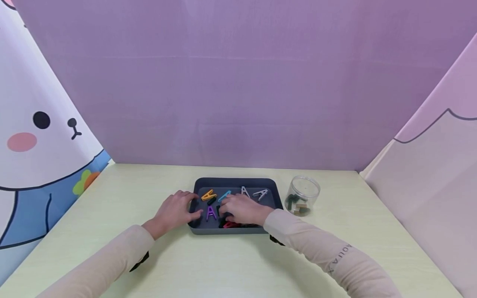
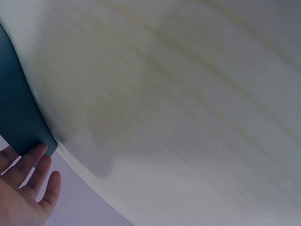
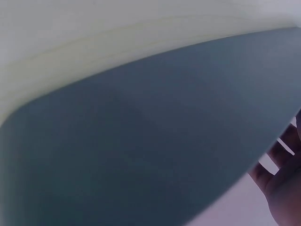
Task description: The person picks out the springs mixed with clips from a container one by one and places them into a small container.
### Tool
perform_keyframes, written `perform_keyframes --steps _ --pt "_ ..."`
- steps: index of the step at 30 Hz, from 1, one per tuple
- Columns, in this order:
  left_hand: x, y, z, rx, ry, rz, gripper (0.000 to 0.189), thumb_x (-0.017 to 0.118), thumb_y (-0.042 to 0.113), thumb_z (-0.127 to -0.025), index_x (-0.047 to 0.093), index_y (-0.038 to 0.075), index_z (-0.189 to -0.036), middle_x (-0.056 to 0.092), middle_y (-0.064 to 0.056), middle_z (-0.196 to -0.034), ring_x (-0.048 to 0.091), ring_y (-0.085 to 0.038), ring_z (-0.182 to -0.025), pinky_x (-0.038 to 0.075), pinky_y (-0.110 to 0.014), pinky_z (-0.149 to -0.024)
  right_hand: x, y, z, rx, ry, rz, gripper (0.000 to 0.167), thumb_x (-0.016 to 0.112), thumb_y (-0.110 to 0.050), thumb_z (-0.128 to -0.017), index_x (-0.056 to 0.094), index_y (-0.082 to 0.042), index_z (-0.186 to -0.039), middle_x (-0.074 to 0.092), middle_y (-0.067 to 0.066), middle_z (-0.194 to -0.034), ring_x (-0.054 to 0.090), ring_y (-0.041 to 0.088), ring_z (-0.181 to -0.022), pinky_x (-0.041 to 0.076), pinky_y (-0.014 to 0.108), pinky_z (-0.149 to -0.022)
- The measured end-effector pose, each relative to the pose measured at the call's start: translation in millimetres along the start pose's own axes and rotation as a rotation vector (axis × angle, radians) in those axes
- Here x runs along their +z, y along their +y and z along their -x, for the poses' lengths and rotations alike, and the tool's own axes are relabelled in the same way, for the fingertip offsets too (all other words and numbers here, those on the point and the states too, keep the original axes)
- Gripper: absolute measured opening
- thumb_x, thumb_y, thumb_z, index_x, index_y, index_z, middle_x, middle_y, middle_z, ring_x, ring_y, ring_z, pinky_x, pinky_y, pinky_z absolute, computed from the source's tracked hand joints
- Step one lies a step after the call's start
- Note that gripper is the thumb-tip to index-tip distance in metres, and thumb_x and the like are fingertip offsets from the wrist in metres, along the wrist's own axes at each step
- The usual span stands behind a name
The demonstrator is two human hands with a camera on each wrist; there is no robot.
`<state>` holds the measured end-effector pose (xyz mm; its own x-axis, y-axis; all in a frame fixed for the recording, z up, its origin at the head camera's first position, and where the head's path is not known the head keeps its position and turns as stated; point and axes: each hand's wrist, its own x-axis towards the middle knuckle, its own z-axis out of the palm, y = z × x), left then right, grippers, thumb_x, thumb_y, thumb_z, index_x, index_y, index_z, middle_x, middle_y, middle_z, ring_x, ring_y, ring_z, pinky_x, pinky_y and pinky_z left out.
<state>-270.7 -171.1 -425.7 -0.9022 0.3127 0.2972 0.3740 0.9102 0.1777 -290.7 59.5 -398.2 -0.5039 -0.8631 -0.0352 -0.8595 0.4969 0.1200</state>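
Note:
A dark grey tray (image 1: 238,231) holds several small plastic clips and dark pieces. My left hand (image 1: 176,212) is at the tray's left rim, fingers loosely bent; in the left wrist view its fingertips lie against the outer wall. My right hand (image 1: 244,209) reaches down inside the tray, its fingertips beside a small dark piece (image 1: 218,210); I cannot tell whether they pinch it. Around the hands lie a yellow clip (image 1: 208,195), a purple clip (image 1: 210,212), a blue clip (image 1: 225,195), a dark block (image 1: 211,201) and a red clip (image 1: 232,224) partly under the right hand.
A clear round jar (image 1: 303,188) with several dark green and tan pieces stands just right of the tray. Two pale grey clips (image 1: 260,193) lie at the tray's back right. The pale table (image 1: 179,265) ends at a purple backdrop (image 1: 238,103), with printed cloth panels on both sides.

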Motion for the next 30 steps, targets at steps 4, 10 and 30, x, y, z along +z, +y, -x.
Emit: perform_keyframes --steps 4,10,30 --pt "0.2 -0.1 -0.4 -0.002 -0.003 -0.001 0.052 0.067 0.049 -0.073 0.064 0.011 -0.108 0.066 -0.009 -0.105 0.059 -0.026 -0.095 0.05 -0.042 -0.078 -0.4 -0.3 -0.9 0.01 -0.019 -0.019 0.016 0.064 -0.022 -0.085 0.067 -0.028 -0.099 0.063 -0.011 -0.103 0.056 0.01 -0.102 0.048 0.029 -0.086" --pt "0.6 -0.2 -0.8 -0.004 -0.01 -0.002 0.053 0.067 0.049 -0.073 0.064 0.01 -0.109 0.066 -0.009 -0.105 0.059 -0.026 -0.095 0.05 -0.042 -0.078 -0.6 -0.2 -2.4 0.006 -0.027 -0.009 0.016 0.065 -0.021 -0.084 0.067 -0.029 -0.098 0.063 -0.012 -0.099 0.056 0.008 -0.098 0.048 0.027 -0.083" --pt "1.3 -2.6 -1.2 0.008 -0.007 -0.004 0.053 0.067 0.05 -0.073 0.065 0.01 -0.108 0.066 -0.009 -0.104 0.059 -0.026 -0.095 0.051 -0.042 -0.077 -2.0 3.5 1.5 0.002 0.01 -0.002 0.012 0.064 -0.026 -0.085 0.065 -0.028 -0.097 0.063 -0.014 -0.103 0.055 0.009 -0.098 0.048 0.03 -0.084"
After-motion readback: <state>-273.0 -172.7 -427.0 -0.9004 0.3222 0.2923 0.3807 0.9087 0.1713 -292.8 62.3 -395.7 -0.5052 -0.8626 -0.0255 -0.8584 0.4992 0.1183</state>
